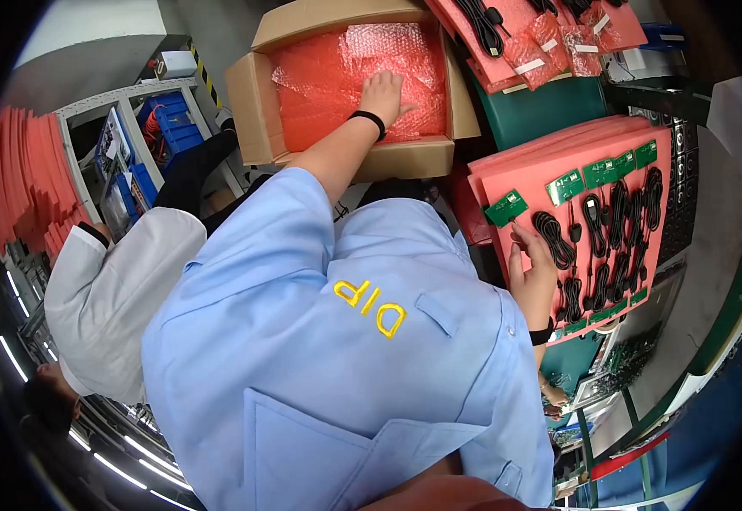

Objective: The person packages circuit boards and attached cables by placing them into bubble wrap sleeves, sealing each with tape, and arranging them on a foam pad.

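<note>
My left hand (382, 99) lies flat with fingers spread on red bubble wrap (320, 85) inside an open cardboard box (405, 159). Over at the right, my right hand (534, 262) has its fingers curled in at the lower edge of a green circuit board (506, 207), where its thin black lead starts. This board sits tilted at the near left corner of a pink foam sheet (516, 170). Beside it on the foam lie several more green circuit boards (565, 186) in a row, with coiled black cables (594, 223) below them.
Beyond the foam stack, another pink sheet (465, 21) carries cables and red bubble-wrap pouches (529, 60). A person in a white coat (132, 298) is close on my left, near a grey rack (124, 92) with blue bins (175, 128). Upright pink sheets (26, 170) stand farther left.
</note>
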Action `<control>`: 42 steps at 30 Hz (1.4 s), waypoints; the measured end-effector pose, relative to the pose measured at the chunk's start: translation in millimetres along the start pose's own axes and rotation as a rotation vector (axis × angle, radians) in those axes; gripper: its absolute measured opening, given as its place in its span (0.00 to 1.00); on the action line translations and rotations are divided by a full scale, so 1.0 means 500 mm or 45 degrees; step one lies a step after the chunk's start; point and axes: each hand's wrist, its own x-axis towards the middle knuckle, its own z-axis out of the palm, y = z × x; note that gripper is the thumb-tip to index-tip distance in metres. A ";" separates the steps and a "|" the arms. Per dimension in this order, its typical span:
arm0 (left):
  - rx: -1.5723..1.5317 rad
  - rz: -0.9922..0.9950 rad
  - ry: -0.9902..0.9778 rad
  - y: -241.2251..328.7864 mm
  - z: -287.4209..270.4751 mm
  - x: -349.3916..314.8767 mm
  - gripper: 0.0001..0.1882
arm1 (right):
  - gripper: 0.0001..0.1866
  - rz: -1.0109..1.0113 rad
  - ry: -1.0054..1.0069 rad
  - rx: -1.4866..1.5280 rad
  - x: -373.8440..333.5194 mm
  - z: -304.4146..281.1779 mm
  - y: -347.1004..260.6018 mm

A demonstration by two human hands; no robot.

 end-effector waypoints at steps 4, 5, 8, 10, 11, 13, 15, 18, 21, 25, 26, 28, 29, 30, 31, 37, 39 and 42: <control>0.352 0.413 0.065 -0.045 0.061 0.035 0.22 | 0.15 -0.092 0.025 -0.053 0.028 0.019 -0.007; 0.104 0.281 -0.046 -0.054 0.066 0.048 0.19 | 0.14 -0.070 0.053 -0.039 0.034 0.018 0.003; -0.389 0.026 -0.284 -0.080 0.057 0.054 0.12 | 0.13 -0.011 0.120 -0.013 0.036 0.021 0.032; -0.545 -0.093 -0.269 -0.091 0.042 0.050 0.09 | 0.13 -0.026 0.190 -0.077 0.029 0.027 0.063; -0.619 -0.150 -0.263 -0.097 0.032 0.047 0.08 | 0.13 -0.031 0.228 -0.107 0.026 0.034 0.075; -0.656 -0.155 -0.292 -0.131 0.049 0.042 0.07 | 0.13 -0.056 0.233 -0.208 0.026 0.045 0.090; -0.834 -0.301 -0.233 -0.183 0.069 0.051 0.06 | 0.13 -0.180 0.251 -0.373 0.040 0.048 0.107; -1.417 -0.253 -0.403 -0.106 -0.028 0.014 0.04 | 0.12 -0.182 0.314 -0.522 0.032 0.061 0.138; -2.220 -0.328 -0.790 -0.037 -0.139 -0.079 0.11 | 0.10 -0.194 0.320 -0.603 0.036 0.060 0.144; -2.282 -0.103 -0.675 0.133 -0.210 -0.192 0.16 | 0.08 -0.260 0.403 -0.528 0.036 0.038 0.159; -2.213 -0.065 -0.650 0.160 -0.215 -0.206 0.15 | 0.07 -0.280 0.491 -0.386 0.031 0.030 0.166; -2.250 0.004 -0.774 0.226 -0.238 -0.235 0.16 | 0.06 -0.310 0.590 -0.234 0.019 0.015 0.183; -2.293 0.060 -0.914 0.253 -0.242 -0.245 0.17 | 0.06 -0.269 0.608 0.034 0.010 0.011 0.194; -2.287 0.073 -0.910 0.279 -0.238 -0.253 0.17 | 0.06 -0.221 0.621 0.294 -0.002 0.003 0.202; -2.234 0.100 -0.978 0.303 -0.234 -0.260 0.18 | 0.07 -0.173 0.628 0.554 -0.010 -0.004 0.208; -1.395 0.527 -1.034 0.369 -0.227 -0.268 0.23 | 0.07 -0.498 0.628 0.418 -0.026 0.002 0.214; -1.481 0.499 -1.060 0.387 -0.212 -0.275 0.23 | 0.06 -0.473 0.588 0.356 -0.022 0.009 0.215; -1.651 0.417 -1.099 0.403 -0.213 -0.288 0.24 | 0.06 -0.480 0.596 0.410 -0.020 0.011 0.216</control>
